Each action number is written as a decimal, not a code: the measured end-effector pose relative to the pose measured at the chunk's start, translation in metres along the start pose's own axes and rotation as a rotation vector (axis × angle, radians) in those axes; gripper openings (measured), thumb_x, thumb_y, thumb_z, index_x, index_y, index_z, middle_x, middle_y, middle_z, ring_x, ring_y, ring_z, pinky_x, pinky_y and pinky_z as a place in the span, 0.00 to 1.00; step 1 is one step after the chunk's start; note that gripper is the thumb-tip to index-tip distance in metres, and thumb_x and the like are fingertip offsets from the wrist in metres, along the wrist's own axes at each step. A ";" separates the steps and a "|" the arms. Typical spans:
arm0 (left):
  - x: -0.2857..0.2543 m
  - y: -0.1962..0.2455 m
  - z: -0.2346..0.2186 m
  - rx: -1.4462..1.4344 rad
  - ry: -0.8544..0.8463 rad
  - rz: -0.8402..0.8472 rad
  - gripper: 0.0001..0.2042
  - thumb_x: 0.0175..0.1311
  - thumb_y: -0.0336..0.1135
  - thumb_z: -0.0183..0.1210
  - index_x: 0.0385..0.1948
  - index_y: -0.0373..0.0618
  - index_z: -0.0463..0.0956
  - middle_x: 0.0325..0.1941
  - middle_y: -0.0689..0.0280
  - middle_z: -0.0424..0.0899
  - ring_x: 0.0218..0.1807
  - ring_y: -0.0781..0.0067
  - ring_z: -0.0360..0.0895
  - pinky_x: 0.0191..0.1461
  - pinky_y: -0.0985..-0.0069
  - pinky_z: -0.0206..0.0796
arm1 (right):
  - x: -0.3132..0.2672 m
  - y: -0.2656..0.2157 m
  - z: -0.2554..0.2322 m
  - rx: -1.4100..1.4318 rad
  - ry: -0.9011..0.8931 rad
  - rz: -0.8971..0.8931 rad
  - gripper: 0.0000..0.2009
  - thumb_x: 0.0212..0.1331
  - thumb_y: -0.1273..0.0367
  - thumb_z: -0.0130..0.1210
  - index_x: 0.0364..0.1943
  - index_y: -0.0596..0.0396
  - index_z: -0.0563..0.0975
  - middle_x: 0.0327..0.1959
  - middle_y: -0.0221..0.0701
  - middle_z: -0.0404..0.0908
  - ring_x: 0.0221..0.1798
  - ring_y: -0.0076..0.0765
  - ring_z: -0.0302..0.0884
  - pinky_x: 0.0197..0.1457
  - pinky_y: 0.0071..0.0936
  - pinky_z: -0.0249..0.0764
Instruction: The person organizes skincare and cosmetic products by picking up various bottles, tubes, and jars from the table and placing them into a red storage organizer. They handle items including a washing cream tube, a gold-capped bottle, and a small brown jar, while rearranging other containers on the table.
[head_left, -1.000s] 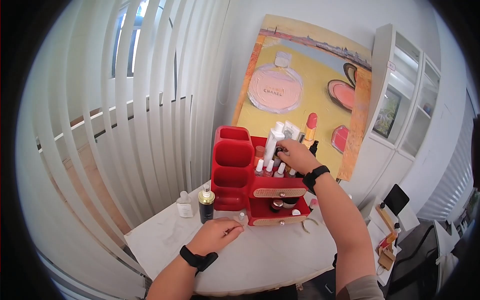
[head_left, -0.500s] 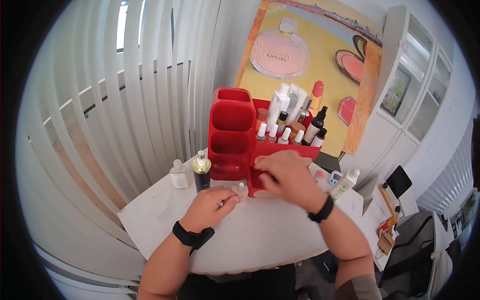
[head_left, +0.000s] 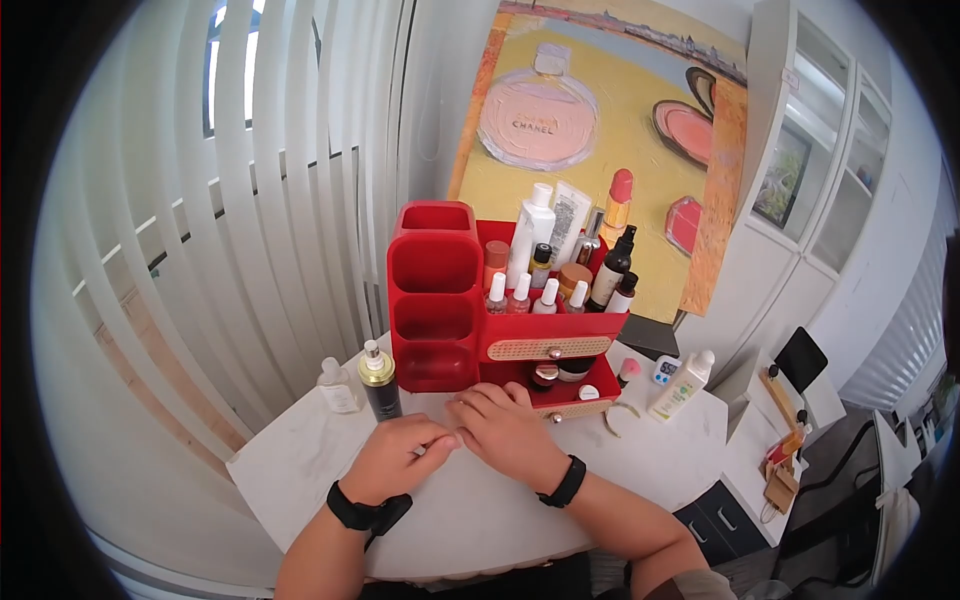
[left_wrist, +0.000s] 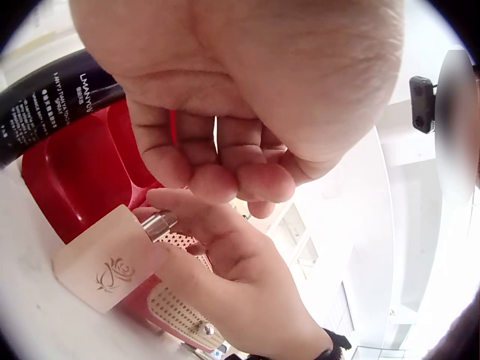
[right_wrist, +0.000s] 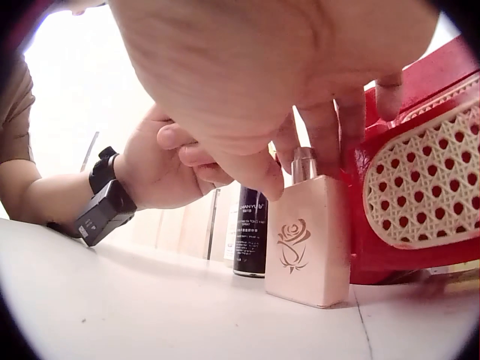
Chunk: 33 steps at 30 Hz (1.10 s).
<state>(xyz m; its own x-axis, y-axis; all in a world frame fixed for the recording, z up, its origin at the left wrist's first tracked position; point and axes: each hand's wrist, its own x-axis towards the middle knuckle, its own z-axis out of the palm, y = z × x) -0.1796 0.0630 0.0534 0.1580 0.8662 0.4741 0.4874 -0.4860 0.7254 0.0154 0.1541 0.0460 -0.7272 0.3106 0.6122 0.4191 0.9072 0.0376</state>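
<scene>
My right hand [head_left: 510, 435] is at a pale pink perfume bottle [right_wrist: 309, 240] marked with a rose, which stands upright on the white table. Its thumb is right at the bottle's shoulder, while its extended fingers reach past the silver neck on the far side. In the head view that hand hides the bottle. My left hand [head_left: 400, 460] hangs loosely curled beside it, holding nothing. A dark spray bottle [head_left: 380, 385] with a gold collar stands behind the left hand. Beyond both hands stands a red cosmetics organizer [head_left: 435, 265], its lower drawer [head_left: 600, 375] pulled out.
A small clear bottle [head_left: 338, 387] stands at the left. Several bottles and tubes, including a white bottle [head_left: 530, 235], fill the organizer's top tray. Jars [head_left: 545, 375] sit in the drawer. To the right are a small timer [head_left: 665, 370] and a pale green-labelled bottle [head_left: 683, 387].
My right hand has come down from the organizer's top tray, past the drawers, to the perfume bottle beside my left hand. The left hand has stayed near the same place.
</scene>
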 end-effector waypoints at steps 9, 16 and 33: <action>0.001 0.001 0.000 -0.002 0.003 0.018 0.04 0.66 0.30 0.62 0.35 0.41 0.84 0.29 0.61 0.82 0.28 0.61 0.78 0.33 0.71 0.70 | -0.006 0.001 0.000 0.044 -0.017 -0.022 0.16 0.58 0.70 0.55 0.52 0.49 0.77 0.45 0.27 0.77 0.53 0.32 0.75 0.60 0.37 0.63; 0.002 -0.002 0.001 0.021 -0.002 0.077 0.04 0.66 0.30 0.62 0.35 0.42 0.84 0.28 0.61 0.81 0.28 0.61 0.78 0.33 0.70 0.69 | -0.009 0.005 0.001 0.101 -0.078 -0.041 0.16 0.61 0.70 0.53 0.54 0.49 0.77 0.47 0.28 0.78 0.53 0.33 0.75 0.62 0.37 0.62; 0.000 -0.004 -0.004 -0.002 0.005 0.016 0.05 0.69 0.30 0.60 0.34 0.41 0.84 0.29 0.61 0.83 0.30 0.65 0.79 0.36 0.72 0.70 | -0.011 0.050 -0.047 0.206 0.134 0.188 0.26 0.58 0.77 0.64 0.62 0.53 0.70 0.51 0.37 0.80 0.52 0.45 0.77 0.57 0.39 0.66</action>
<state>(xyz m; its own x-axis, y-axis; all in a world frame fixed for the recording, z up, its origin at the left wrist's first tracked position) -0.1851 0.0647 0.0528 0.1617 0.8575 0.4885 0.4833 -0.5003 0.7184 0.0701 0.1826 0.0785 -0.5636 0.4507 0.6923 0.4108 0.8800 -0.2384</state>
